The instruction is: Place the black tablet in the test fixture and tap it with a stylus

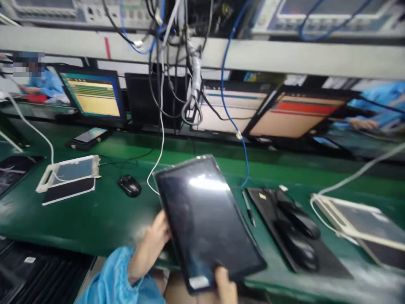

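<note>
A black tablet (205, 219) with a glossy dark screen is held tilted over the front edge of the green bench (110, 211). My left hand (155, 242), in a blue sleeve, grips its left edge with the fingers behind it. My right hand (226, 285) pinches the bottom edge beside a white label (198, 282); only its thumb and part of the palm show.
A black mouse (129, 185), a white cable (161, 139) and a tablet in a white fixture (68, 175) lie to the left. A pen (248, 207), a black pad with two mice (297, 230) and another fixture (360, 219) lie to the right. Monitors (91, 95) stand behind. Other workers sit at far left and far right.
</note>
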`<action>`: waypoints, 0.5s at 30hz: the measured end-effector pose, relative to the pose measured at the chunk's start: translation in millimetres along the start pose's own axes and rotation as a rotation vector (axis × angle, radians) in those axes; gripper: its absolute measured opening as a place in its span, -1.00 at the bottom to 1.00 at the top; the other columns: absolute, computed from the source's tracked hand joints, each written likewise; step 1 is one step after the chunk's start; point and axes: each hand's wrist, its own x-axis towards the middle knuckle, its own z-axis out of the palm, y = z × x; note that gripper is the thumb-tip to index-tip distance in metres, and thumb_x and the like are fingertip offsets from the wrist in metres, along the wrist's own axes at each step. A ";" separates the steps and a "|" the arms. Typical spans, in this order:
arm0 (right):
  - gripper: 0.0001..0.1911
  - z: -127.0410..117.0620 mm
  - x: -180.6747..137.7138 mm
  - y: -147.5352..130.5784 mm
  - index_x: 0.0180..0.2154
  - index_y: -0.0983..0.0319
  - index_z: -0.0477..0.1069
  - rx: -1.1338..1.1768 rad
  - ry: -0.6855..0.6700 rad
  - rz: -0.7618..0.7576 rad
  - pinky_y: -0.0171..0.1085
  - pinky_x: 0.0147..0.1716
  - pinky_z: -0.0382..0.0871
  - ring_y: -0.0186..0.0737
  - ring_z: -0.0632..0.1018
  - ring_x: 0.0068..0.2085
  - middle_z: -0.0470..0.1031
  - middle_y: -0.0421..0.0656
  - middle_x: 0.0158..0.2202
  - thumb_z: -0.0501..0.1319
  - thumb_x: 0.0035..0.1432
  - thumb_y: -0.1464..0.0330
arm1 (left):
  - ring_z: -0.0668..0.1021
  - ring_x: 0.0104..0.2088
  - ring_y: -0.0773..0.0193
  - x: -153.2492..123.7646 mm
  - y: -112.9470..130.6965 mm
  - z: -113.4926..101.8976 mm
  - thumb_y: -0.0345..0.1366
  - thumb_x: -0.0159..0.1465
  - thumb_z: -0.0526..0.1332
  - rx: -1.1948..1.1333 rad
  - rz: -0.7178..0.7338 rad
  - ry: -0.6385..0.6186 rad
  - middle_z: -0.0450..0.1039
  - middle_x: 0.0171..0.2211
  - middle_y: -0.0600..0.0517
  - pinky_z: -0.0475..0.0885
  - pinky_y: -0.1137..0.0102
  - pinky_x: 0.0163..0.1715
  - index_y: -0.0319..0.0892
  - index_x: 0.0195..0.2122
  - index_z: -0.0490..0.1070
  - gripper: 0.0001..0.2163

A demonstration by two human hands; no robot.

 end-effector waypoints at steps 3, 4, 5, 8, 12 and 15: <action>-0.31 36.1 -10.9 15.7 0.01 0.11 0.44 0.181 -0.143 0.128 0.09 -0.02 0.43 0.08 0.54 -0.05 0.55 -0.04 -0.11 0.32 -0.06 -0.16 | 0.31 0.24 0.08 -9.4 16.7 8.1 0.06 0.34 0.05 -0.199 0.057 0.464 0.40 0.15 0.07 0.25 0.21 0.23 0.08 0.26 0.19 -0.51; -0.33 44.6 -12.5 17.9 -0.01 0.11 0.46 0.270 -0.230 0.183 0.07 0.01 0.41 0.06 0.55 -0.06 0.56 -0.05 -0.13 0.36 -0.08 -0.13 | 0.32 0.23 0.12 -8.9 22.6 7.6 -0.04 0.35 0.10 -0.180 0.075 0.542 0.42 0.13 0.10 0.24 0.26 0.23 0.09 0.25 0.20 -0.55; -0.38 51.0 -13.2 18.5 -0.03 0.11 0.47 0.369 -0.318 0.232 0.05 0.03 0.39 0.01 0.56 -0.08 0.57 -0.06 -0.14 0.38 -0.07 -0.08 | 0.33 0.23 0.16 -7.9 27.8 5.3 -0.12 0.35 0.14 -0.153 0.090 0.572 0.44 0.12 0.11 0.25 0.29 0.23 0.09 0.24 0.22 -0.57; -0.61 60.7 -12.3 14.3 -0.12 0.09 0.51 0.618 -0.452 0.321 0.00 0.01 0.41 -0.09 0.57 -0.11 0.58 -0.11 -0.12 0.38 0.05 0.06 | 0.39 0.19 0.17 -6.4 38.1 -8.9 -0.23 0.36 0.13 -0.115 0.121 0.539 0.44 0.12 0.08 0.27 0.30 0.22 0.05 0.18 0.31 -0.64; -0.61 67.1 -13.7 5.3 -0.06 0.05 0.49 0.682 -0.450 0.374 0.09 -0.01 0.42 -0.04 0.57 -0.08 0.58 -0.13 -0.07 0.38 0.05 0.15 | 0.47 0.11 0.18 -10.8 42.3 -23.3 -0.26 0.39 0.07 -0.142 0.140 0.501 0.46 0.10 0.06 0.28 0.25 0.21 0.03 0.18 0.32 -0.66; -0.53 72.9 -20.1 0.5 -0.01 0.06 0.47 0.632 -0.466 0.396 0.12 -0.02 0.43 0.00 0.59 -0.12 0.60 -0.11 -0.11 0.40 0.00 0.17 | 0.49 0.07 0.18 -15.1 44.9 -25.8 -0.25 0.39 0.08 -0.159 0.130 0.500 0.49 0.06 0.05 0.28 0.23 0.20 0.03 0.19 0.31 -0.65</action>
